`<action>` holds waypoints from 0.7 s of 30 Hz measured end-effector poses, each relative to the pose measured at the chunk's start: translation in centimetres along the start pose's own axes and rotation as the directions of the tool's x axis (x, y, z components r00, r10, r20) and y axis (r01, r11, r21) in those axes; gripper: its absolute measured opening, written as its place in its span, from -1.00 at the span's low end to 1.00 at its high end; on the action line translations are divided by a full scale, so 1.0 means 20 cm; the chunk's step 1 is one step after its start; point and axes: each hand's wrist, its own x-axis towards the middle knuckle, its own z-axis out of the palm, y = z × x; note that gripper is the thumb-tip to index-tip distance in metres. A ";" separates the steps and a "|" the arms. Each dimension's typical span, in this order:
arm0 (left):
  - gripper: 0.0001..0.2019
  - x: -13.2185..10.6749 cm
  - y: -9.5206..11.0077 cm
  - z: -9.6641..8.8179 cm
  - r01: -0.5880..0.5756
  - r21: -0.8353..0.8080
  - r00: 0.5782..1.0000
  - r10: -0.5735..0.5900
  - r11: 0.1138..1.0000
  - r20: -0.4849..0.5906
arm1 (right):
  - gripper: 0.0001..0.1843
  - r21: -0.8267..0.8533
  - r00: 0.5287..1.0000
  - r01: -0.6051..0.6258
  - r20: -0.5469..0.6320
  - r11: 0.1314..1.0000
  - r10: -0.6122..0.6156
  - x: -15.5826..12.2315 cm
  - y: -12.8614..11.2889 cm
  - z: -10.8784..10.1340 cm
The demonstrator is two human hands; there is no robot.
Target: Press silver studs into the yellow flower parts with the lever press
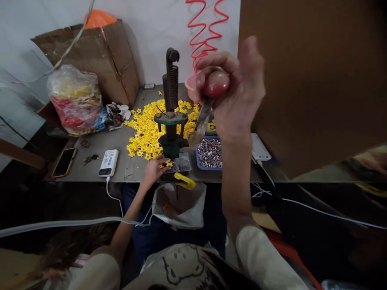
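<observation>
My right hand (234,88) is raised and wrapped round the red knob (216,83) of the lever of a small green hand press (171,121). My left hand (154,169) rests at the base of the press, its fingers pinched on a small yellow flower-shaped piece (165,163). A big pile of the same yellow pieces (148,129) lies on the grey table (127,139) behind and left of the press. A blue tray (209,153) of small dark and silvery parts stands just right of the press.
A power bank (109,162), keys (90,158) and a phone (64,162) lie at the left. A cardboard box (99,56) and a plastic bag (75,100) stand behind them. A brown board (314,76) fills the right. A white bag (181,205) hangs under the table edge.
</observation>
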 end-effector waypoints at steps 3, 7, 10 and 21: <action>-0.68 0.02 0.02 0.00 0.035 0.033 0.999 -0.035 0.999 0.017 | -0.50 -0.103 0.997 0.081 0.004 0.991 -0.081 0.06 0.07 0.01; -0.68 0.04 0.04 0.01 0.056 0.065 0.998 -0.058 0.996 0.028 | -0.50 -0.143 0.980 0.171 -0.072 0.975 -0.183 0.01 0.14 0.02; -0.71 0.04 0.05 0.01 0.066 0.079 0.997 -0.068 0.995 0.032 | -0.59 -0.123 0.924 0.325 -0.169 0.938 -0.343 -0.20 0.14 0.06; -0.72 -0.04 0.05 0.00 0.062 -0.061 0.998 -0.061 0.996 0.017 | -0.57 -0.107 0.974 0.225 0.010 0.968 -0.226 -0.51 0.12 -0.15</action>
